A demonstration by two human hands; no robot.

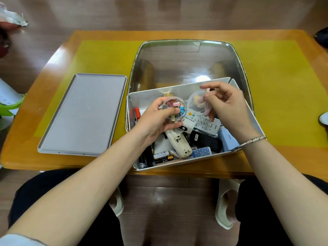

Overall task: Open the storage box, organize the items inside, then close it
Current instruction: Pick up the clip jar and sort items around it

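Observation:
The white storage box (252, 118) stands open at the table's near edge, full of remotes, batteries, markers and small packs. Its grey lid (83, 114) lies flat on the table to the left. Over the box, my left hand (156, 118) grips a small clear round tub (174, 109) holding coloured binder clips. My right hand (229, 107) pinches the tub's clear round lid (198, 103) just to the right of it, apart from the tub. A white remote (204, 121) lies under both hands.
A clear plastic tray (186, 61) sits behind the box on the yellow mat (106, 57). The wooden table's (26, 139) front edge is close to my lap. A green and white object (8, 105) is at the far left.

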